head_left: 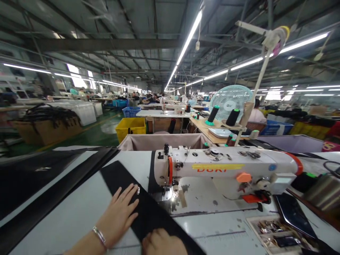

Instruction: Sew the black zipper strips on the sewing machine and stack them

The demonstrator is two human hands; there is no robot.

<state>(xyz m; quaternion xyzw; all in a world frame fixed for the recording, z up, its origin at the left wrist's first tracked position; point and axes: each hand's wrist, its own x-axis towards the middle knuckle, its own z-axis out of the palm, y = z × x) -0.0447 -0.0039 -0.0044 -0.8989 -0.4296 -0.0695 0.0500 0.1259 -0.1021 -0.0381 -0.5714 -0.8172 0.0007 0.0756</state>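
A long black fabric strip (159,211) lies slantwise across the white sewing table, in front of the sewing machine (225,166). My left hand (118,214) rests flat on the strip with its fingers stretched out, and its wrist wears a silver bracelet. Just by the fingertips, a small shiny metal piece (138,190) shows on the strip. Lower down, my right hand (163,242) curls its fingers at the strip's near edge, closed on the fabric; its fingertips are partly hidden. The needle area of the machine is lit, to the right of both hands.
More black panels (32,177) lie along the table's left side. A tray of metal fittings (276,230) and a dark phone (294,214) are at the right. Behind the machine stand a fabric-lined bin (164,141), a fan (231,101) and thread cones (233,117).
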